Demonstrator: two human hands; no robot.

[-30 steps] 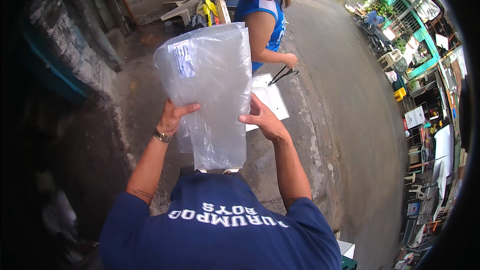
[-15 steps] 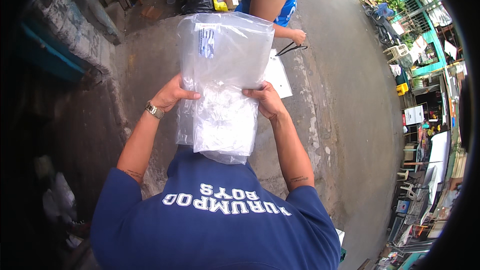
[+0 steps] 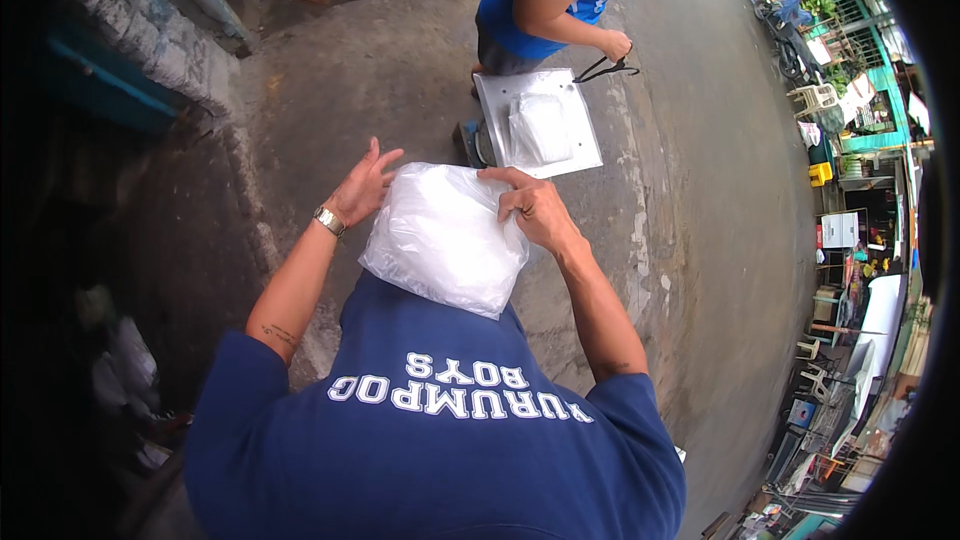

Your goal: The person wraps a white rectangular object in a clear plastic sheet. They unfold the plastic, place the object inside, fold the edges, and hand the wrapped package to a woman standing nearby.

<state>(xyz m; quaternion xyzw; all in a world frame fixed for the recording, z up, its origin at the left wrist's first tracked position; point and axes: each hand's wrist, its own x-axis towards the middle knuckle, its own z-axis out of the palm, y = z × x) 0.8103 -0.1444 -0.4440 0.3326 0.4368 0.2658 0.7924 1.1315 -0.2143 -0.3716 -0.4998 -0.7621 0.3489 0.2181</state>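
Note:
A clear plastic bag [image 3: 445,232], folded into a squarish bundle with whitish layers showing inside, lies against the front of my dark blue shirt [image 3: 430,460]. My right hand [image 3: 538,208] pinches its upper right edge between curled fingers and thumb, the index finger stretched along the top. At the bundle's upper left edge is my left hand [image 3: 365,185], with fingers spread and the wrist wearing a metal watch [image 3: 329,220]. Whether its fingertips touch the plastic I cannot tell.
Just ahead, a silver metal plate [image 3: 586,145] carries a whitish plastic bundle [image 3: 540,128]. A person in a blue sleeveless top [image 3: 520,35] stands beside it, holding a black loop [image 3: 606,70]. A rough wall [image 3: 150,50] runs along the left; chairs and clutter line the right.
The bag's tall upper part has been folded down, leaving a compact bundle. My left hand has let go and spread its fingers. More of the metal plate and the bundle on it shows.

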